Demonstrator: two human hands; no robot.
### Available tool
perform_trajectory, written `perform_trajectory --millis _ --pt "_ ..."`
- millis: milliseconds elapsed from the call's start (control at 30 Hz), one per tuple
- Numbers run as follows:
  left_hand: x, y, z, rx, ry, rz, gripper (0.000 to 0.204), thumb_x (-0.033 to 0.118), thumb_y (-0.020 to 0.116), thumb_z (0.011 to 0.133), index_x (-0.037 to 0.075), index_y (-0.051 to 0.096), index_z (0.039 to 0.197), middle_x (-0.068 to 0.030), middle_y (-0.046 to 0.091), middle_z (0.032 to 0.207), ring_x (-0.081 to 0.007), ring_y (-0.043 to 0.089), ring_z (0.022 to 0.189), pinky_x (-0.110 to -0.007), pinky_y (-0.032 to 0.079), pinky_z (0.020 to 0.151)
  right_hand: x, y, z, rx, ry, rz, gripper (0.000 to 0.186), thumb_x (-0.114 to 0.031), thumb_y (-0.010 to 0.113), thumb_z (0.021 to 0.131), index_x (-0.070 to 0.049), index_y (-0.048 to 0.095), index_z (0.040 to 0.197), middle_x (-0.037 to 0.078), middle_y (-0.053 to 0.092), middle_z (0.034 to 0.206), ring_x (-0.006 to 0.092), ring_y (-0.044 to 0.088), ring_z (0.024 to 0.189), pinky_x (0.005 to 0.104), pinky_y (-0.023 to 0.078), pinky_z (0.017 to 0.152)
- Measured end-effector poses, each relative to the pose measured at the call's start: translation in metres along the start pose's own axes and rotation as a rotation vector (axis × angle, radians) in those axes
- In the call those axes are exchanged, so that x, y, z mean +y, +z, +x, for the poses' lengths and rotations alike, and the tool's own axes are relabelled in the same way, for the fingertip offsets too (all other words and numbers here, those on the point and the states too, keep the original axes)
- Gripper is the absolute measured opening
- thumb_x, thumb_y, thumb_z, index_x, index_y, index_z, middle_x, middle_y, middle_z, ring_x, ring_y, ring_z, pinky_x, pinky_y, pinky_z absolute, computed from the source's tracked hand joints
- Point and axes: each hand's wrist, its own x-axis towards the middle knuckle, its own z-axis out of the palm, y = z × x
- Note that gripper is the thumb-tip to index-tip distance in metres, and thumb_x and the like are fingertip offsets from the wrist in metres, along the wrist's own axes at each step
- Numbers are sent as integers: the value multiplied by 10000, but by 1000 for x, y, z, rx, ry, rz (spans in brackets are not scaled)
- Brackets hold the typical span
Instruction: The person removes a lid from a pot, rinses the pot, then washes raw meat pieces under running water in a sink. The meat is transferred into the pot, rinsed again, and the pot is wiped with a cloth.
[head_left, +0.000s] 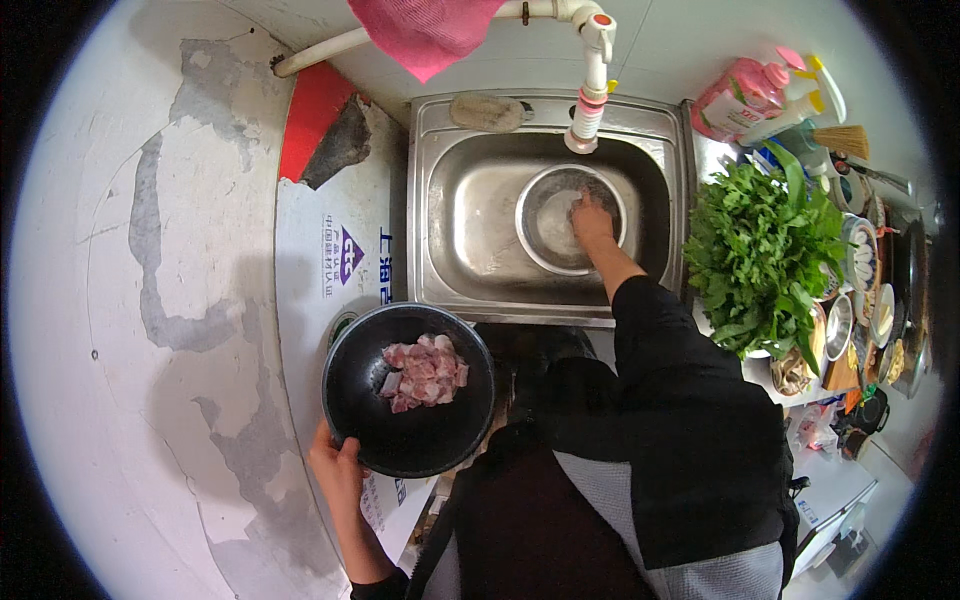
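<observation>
A black bowl [410, 440] with pieces of raw meat [425, 373] in it is at the left, over the white counter beside the sink. Thumb on its rim, my left hand [338, 470] grips it at the lower left; the fingers under it are mostly hidden. In the sink [470, 210] stands a round metal basin [548, 225]. My right hand [592, 218] reaches over its near right side and down inside, at least one finger stretched out. I see nothing held there, though the palm is hidden.
Above the basin hangs a white tap [592, 75]. A pink cloth [425, 30] drapes over the pipe. Leafy greens [765, 250] are heaped right of the sink, with a pink pump bottle [740, 98] behind and several small bowls beyond. A bare wall [90, 300] bounds the left.
</observation>
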Motion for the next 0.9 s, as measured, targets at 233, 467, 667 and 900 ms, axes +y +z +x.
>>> perform_trajectory --millis 233,467,667,900 --pt "18 -6 1 -42 -125 89 372 -13 460 682 1 551 1042 -57 579 712 -85 493 474 -216 363 365 7 21 20 -204 41 -35 149 -109 544 739 -56 654 823 112 620 864 256 620 783 347 515 611" --pt "38 4 5 -34 7 125 380 -26 450 689 17 567 1048 -46 586 697 -85 493 467 -223 377 370 2 -54 -15 -144 173 292 150 -82 555 725 -71 674 817 119 644 838 256 628 788 349 507 636" --pt "66 14 13 -65 82 66 422 -25 444 678 39 568 1076 -41 587 695 -84 474 456 -247 380 397 13 -92 -38 -232 146 1605 361 -39 576 677 -126 611 1025 216 604 862 288 614 774 342 489 696" --pt "92 24 23 -145 244 182 409 2 435 663 56 589 1039 -20 563 608 -66 460 438 -224 355 367 -4 -152 -67 52 233 332 234 -43 555 710 -106 612 928 129 631 818 313 607 762 388 484 635"
